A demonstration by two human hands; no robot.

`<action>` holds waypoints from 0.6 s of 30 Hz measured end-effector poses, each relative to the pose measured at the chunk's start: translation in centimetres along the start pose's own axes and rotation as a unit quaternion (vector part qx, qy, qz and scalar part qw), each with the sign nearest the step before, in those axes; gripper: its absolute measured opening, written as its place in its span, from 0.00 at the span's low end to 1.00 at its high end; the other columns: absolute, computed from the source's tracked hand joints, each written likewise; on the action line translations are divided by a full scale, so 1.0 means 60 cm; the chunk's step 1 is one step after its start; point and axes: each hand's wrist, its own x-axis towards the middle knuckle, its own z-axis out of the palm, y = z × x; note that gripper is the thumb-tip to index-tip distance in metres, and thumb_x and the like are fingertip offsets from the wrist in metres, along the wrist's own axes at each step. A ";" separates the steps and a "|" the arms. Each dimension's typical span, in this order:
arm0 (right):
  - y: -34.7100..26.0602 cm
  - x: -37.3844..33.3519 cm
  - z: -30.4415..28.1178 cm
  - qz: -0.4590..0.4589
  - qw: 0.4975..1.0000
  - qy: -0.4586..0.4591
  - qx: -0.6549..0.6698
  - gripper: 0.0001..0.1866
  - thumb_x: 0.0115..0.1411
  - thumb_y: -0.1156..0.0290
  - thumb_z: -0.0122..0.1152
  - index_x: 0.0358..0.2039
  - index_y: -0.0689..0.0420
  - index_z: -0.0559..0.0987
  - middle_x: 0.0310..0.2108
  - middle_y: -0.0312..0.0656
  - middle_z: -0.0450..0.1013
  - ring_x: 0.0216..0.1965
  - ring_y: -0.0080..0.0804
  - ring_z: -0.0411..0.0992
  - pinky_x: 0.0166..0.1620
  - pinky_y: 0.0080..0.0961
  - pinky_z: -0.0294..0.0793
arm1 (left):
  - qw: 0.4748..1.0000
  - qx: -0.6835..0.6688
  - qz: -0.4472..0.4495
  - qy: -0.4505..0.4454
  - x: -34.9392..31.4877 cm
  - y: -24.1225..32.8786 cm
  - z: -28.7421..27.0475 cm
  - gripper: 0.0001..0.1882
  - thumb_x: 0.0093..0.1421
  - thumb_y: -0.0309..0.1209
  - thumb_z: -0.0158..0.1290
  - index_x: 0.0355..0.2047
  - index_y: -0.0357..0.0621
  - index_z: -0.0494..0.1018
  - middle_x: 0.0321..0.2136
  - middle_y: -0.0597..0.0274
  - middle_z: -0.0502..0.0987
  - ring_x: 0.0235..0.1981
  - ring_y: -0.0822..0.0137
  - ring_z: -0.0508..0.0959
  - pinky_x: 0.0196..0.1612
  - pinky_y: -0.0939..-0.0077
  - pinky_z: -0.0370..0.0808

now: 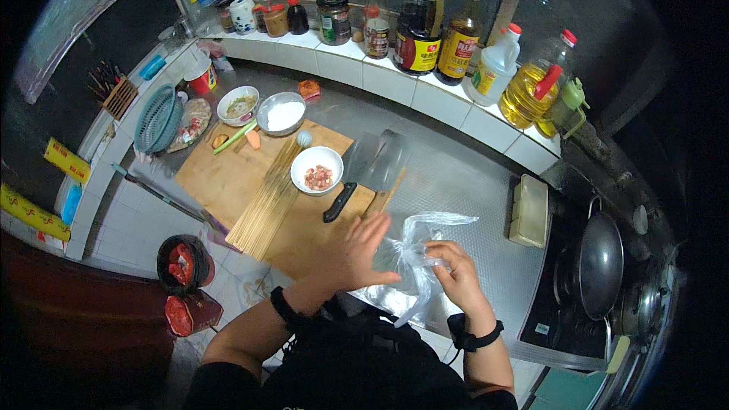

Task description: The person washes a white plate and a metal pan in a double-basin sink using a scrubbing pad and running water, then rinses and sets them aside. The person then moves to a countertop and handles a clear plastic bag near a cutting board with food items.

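Note:
A clear plastic bag (416,254), gathered and twisted at its middle, is at the counter's front edge. My right hand (457,272) pinches the right side of its gathered part. My left hand (363,254) is beside the bag on the left, with its fingers spread and nothing held in it. Past my left hand, a white bowl (304,181) of chopped pinkish meat stands on the wooden cutting board (220,220), next to a bundle of thin bamboo skewers (266,209). Two cleavers (364,159) lie side by side to the bowl's right, their handles toward me.
A bowl of white powder (267,121) and a bowl with greenish contents (229,110) stand at the back. Sauce bottles (419,30) and an oil jug (526,95) line the tiled ledge. To the right are a pale lidded box (529,211) and a wok (600,273) on the stove.

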 end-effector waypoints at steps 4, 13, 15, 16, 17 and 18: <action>0.011 -0.003 0.012 -0.018 0.999 0.026 -0.005 0.10 0.48 0.80 0.53 0.33 0.58 0.75 0.37 0.44 0.74 0.40 0.45 0.70 0.44 0.33 0.69 | 0.995 -0.060 -0.057 -0.054 0.000 -0.004 0.025 0.25 0.55 0.39 0.52 0.51 0.40 0.64 0.45 0.44 0.70 0.48 0.51 0.70 0.53 0.61 0.62; 0.072 -0.034 0.019 0.174 0.977 0.077 0.092 0.11 0.52 0.79 0.52 0.37 0.62 0.71 0.33 0.47 0.71 0.36 0.40 0.70 0.42 0.27 0.67 | 0.940 -0.289 -0.172 0.056 -0.052 -0.057 0.018 0.16 0.59 0.32 0.45 0.46 0.41 0.69 0.33 0.53 0.75 0.31 0.65 0.75 0.37 0.71 0.71; 0.060 -0.030 0.018 0.185 0.979 0.037 0.080 0.15 0.50 0.77 0.55 0.41 0.62 0.71 0.36 0.48 0.71 0.40 0.42 0.69 0.46 0.29 0.66 | 0.938 -0.288 -0.185 0.044 -0.066 -0.052 0.005 0.18 0.59 0.32 0.44 0.49 0.41 0.67 0.36 0.52 0.75 0.34 0.62 0.75 0.40 0.70 0.70; 0.050 -0.026 0.018 0.097 0.995 0.018 -0.011 0.18 0.49 0.76 0.57 0.43 0.62 0.71 0.38 0.49 0.70 0.41 0.43 0.68 0.47 0.31 0.65 | 0.935 -0.287 -0.205 0.027 -0.074 -0.049 -0.002 0.19 0.59 0.32 0.44 0.50 0.41 0.65 0.37 0.52 0.75 0.36 0.61 0.75 0.42 0.70 0.70; 0.033 -0.027 0.023 0.039 0.995 0.006 -0.097 0.21 0.48 0.75 0.59 0.45 0.62 0.70 0.39 0.49 0.70 0.43 0.44 0.68 0.49 0.33 0.64 | 0.953 -0.244 -0.178 0.021 -0.079 -0.047 -0.007 0.19 0.59 0.31 0.44 0.51 0.41 0.65 0.39 0.51 0.74 0.38 0.60 0.74 0.43 0.69 0.69; 0.017 -0.025 0.032 -0.011 0.985 -0.015 -0.174 0.24 0.47 0.73 0.61 0.47 0.61 0.70 0.41 0.49 0.70 0.44 0.45 0.67 0.50 0.34 0.63 | 0.968 -0.200 -0.152 0.014 -0.086 -0.043 -0.009 0.20 0.59 0.31 0.44 0.52 0.42 0.64 0.41 0.50 0.73 0.40 0.59 0.74 0.45 0.68 0.69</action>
